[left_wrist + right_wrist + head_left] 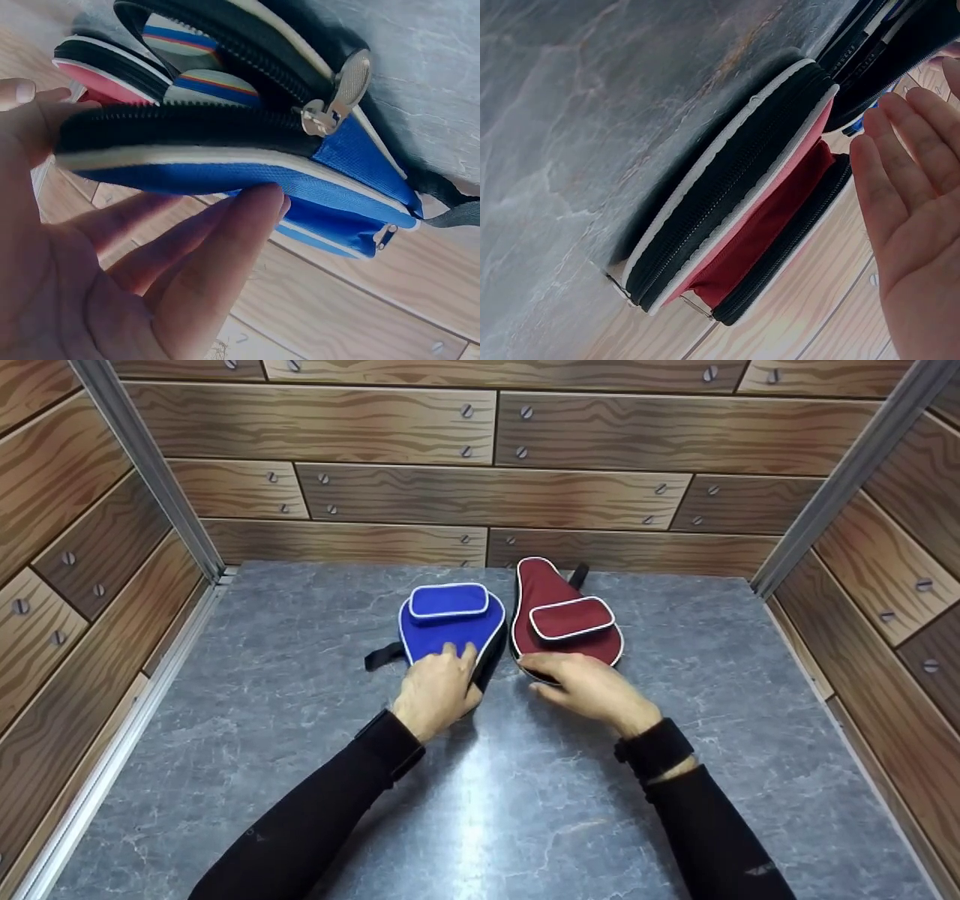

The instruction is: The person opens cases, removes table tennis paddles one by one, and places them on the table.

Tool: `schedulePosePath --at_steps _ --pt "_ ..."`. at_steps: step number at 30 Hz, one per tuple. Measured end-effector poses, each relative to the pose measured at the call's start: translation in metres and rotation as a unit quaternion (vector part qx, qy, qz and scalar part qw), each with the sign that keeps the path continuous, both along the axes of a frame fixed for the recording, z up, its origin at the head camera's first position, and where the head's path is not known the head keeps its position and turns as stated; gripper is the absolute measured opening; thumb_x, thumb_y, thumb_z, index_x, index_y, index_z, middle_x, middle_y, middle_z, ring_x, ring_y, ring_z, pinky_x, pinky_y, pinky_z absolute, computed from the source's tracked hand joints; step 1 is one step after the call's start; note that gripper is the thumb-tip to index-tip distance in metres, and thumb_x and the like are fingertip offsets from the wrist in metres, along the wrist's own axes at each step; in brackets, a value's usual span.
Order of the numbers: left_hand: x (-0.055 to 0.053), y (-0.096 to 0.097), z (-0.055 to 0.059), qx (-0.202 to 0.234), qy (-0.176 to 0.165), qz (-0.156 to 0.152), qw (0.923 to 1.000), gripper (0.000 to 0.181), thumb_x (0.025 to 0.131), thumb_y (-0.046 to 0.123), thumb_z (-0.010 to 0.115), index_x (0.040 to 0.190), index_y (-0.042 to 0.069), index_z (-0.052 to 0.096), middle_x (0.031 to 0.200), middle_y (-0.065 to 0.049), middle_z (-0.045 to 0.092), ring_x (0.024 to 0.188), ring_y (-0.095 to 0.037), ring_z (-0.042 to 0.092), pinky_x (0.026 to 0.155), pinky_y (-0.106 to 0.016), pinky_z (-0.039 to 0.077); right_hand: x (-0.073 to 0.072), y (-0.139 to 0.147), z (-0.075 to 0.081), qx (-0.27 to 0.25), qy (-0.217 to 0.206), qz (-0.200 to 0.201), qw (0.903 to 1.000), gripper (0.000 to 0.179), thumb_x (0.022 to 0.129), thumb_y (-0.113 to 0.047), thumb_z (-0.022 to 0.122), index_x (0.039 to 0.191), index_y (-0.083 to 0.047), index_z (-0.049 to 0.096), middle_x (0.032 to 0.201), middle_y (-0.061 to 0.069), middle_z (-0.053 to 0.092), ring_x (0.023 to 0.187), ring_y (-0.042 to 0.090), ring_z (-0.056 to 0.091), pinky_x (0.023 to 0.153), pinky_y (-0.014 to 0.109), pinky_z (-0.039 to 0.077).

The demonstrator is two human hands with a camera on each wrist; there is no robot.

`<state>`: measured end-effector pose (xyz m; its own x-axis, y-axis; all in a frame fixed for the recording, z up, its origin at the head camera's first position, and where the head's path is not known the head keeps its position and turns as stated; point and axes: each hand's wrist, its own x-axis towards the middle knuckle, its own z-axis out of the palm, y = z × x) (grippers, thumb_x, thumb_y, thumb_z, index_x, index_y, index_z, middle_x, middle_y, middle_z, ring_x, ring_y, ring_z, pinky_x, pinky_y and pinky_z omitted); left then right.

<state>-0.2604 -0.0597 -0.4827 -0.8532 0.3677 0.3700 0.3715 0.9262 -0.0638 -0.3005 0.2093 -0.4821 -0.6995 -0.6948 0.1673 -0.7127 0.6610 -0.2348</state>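
Note:
A blue table tennis bat case (442, 641) with white piping and a front pocket lies at centre. My left hand (439, 690) grips its near edge, fingers on the blue panel and thumb at the right side. In the left wrist view its main zip (322, 116) is undone, and two rounded pieces with striped bands (214, 88) show in the gap. Beside it on the right lies a red bat case (544, 585), main zip closed, small pocket (769, 232) gaping. My right hand (585, 690) is at its near edge, fingers extended, holding nothing.
Both cases lie on a grey marbled tabletop (675, 825). Wood-print walls (390, 427) with metal corner posts (142, 457) enclose the back and sides. A black strap (382, 656) sticks out left of the blue case, another (579, 576) behind the red one.

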Motion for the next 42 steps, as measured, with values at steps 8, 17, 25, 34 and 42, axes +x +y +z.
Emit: schedulePosePath --at_steps 8,17,25,34,42 --pt "-0.001 0.0 -0.001 0.008 0.063 0.033 0.9975 0.061 0.09 0.033 0.073 0.141 0.003 0.061 0.098 -0.016 0.075 0.058 -0.029 0.071 0.044 -0.042 0.058 0.0 -0.001 0.001 0.002 0.0 0.002 1.0 0.046 0.104 -0.03 0.067 0.148 -0.019 0.063 0.146 -0.002 0.069 0.137 0.017 0.064 0.116 0.041 0.053" --pt "0.0 -0.007 0.002 0.016 0.087 0.056 0.9945 0.067 0.091 0.024 0.077 0.151 0.009 0.053 0.093 -0.014 0.074 0.054 -0.028 0.07 0.041 -0.039 0.056 0.0 -0.002 0.0 0.01 -0.003 0.006 0.9999 0.045 0.106 -0.031 0.064 0.148 -0.017 0.062 0.146 0.0 0.068 0.138 0.017 0.063 0.118 0.04 0.051" --pt "-0.003 -0.021 0.014 0.105 0.027 0.071 0.9916 0.077 0.097 0.021 0.067 0.165 0.011 0.033 0.104 -0.025 0.074 0.06 -0.034 0.071 0.046 -0.045 0.059 0.001 -0.002 -0.002 0.008 -0.004 0.008 0.9999 0.046 0.105 -0.032 0.065 0.148 -0.015 0.063 0.146 0.001 0.068 0.138 0.017 0.063 0.117 0.04 0.051" --pt "-0.009 -0.045 0.029 0.178 0.013 0.088 0.9801 0.084 0.092 0.017 0.063 0.168 0.02 0.028 0.122 -0.029 0.071 0.064 -0.046 0.073 0.05 -0.055 0.06 0.001 -0.002 -0.004 0.005 -0.002 0.008 1.0 0.043 0.104 -0.029 0.066 0.145 -0.015 0.064 0.144 0.0 0.07 0.136 0.017 0.065 0.116 0.041 0.053" --pt "-0.015 -0.067 0.041 0.208 0.014 0.1 0.973 0.086 0.09 0.016 0.065 0.168 0.02 0.029 0.129 -0.028 0.068 0.072 -0.045 0.074 0.055 -0.055 0.062 0.0 -0.002 -0.004 0.006 -0.006 0.007 0.9999 0.042 0.104 -0.029 0.066 0.144 -0.017 0.065 0.142 -0.002 0.07 0.134 0.015 0.066 0.115 0.039 0.053"
